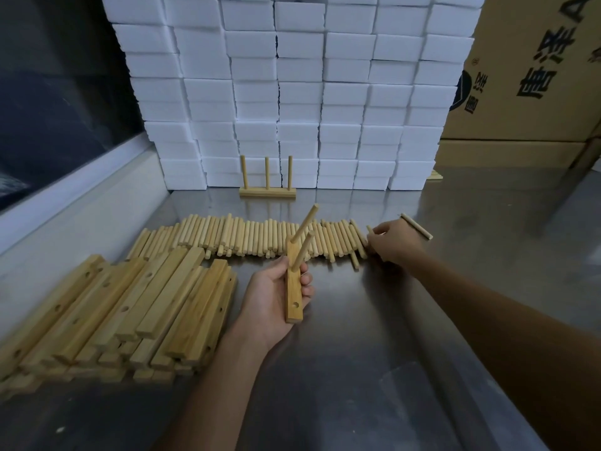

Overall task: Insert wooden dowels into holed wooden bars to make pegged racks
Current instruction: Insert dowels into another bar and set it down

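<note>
Left hand point(276, 288) grips bar point(294, 284) mid-length, two pegs in, empty hole point(295, 305) at the near end. Right hand point(392, 240) curls at the right end of the dowel row point(260, 237), probably pinching one; dowels' long axes run away from the person.

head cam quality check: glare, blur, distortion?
Head view: dim overall; soft glare on the steel table, which mirrors the white boxes; wide-angle bowing leans the box stack and cardboard carton inward; both hands and the held bar sharp, no motion blur.
</note>
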